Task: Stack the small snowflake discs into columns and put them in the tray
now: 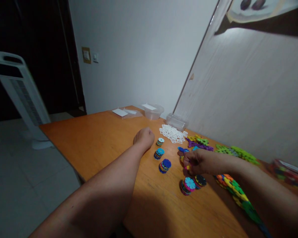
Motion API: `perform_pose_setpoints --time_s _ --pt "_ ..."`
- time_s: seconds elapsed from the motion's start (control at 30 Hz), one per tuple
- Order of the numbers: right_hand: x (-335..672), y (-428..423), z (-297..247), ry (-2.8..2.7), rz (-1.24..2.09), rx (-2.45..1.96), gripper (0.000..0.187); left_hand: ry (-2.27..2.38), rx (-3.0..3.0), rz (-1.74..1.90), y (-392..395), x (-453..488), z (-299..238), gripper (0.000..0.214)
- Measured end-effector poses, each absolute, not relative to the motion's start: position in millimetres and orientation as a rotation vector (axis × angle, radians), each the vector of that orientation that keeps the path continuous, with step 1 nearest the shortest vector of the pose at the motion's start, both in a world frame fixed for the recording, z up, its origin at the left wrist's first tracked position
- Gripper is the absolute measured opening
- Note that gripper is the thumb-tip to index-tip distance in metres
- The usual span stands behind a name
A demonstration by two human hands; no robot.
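Note:
My left hand rests on the orange wooden table as a closed fist, holding nothing that shows, just left of three small stacks of coloured plastic discs. My right hand is pinched on a small stack of coloured discs held just above the table. In front of it stands a leaning stack of discs with a pink and cyan face, with a dark disc beside it.
A heap of white square pieces lies farther back, with purple and green flower-shaped pieces to its right. A joined multicoloured strip runs under my right forearm. Clear plastic tubs sit at the far edge. A white tower fan stands on the floor.

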State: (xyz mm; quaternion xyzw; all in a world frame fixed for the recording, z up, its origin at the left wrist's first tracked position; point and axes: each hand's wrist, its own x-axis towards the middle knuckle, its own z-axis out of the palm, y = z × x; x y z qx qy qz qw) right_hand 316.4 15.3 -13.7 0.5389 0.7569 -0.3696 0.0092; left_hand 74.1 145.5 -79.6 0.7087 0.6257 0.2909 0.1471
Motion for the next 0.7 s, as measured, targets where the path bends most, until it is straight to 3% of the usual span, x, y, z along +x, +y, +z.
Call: perform_pose_setpoints --time_s 0.23,0.5,0.7 --pt "312 31 -25 2.238 -1.204 1.682 0.029 1.801 2.031 0.841 144 74 -79 0.025" --pt "302 41 -23 2.160 -1.502 1.762 0.024 1.796 2.018 0.839 143 74 -78 0.024" --pt "305 39 -26 2.208 -1.520 1.813 0.029 1.790 2.021 0.858 145 74 -81 0.021"
